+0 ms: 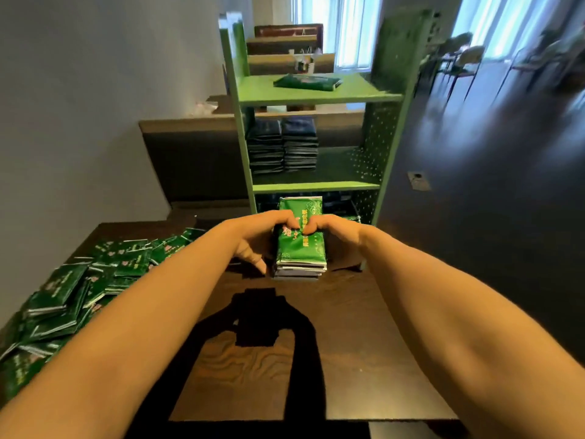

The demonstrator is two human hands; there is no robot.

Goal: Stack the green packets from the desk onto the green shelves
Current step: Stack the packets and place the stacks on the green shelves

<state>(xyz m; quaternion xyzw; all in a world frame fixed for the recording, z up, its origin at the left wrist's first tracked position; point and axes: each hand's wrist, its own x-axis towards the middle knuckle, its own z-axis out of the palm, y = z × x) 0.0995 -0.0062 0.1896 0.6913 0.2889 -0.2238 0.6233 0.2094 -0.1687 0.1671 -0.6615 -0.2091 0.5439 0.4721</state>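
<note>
Both arms are stretched out over the dark wooden desk, and there's plenty of bare tabletop in front of the person, with the near edge low in view and the right edge dropping off to dark floor. Just beyond the far edge stands the green shelf unit, very near the hands, with a grey wall along the left. Top shelf: one flat green packet on top lying alone, lots of free board around it. Middle shelf: two tall shelved stacks side by side at the left, open room to their right. The bottom bay holds more packets, mostly hidden behind the hands. Now the grip: the left hand and right hand are clamped on a held stack of packets from either side, fingers curled over the top, thumbs nearly meeting at its middle. The stack sits at the desk's far edge; whether it is touching the wood is hard to tell. Its top packet is bright green with pale lettering and a pink motif, silvery sealed edges showing below. Off to the left, a loose pile of packets sprawls across the desk corner, overlapping at all angles.
</note>
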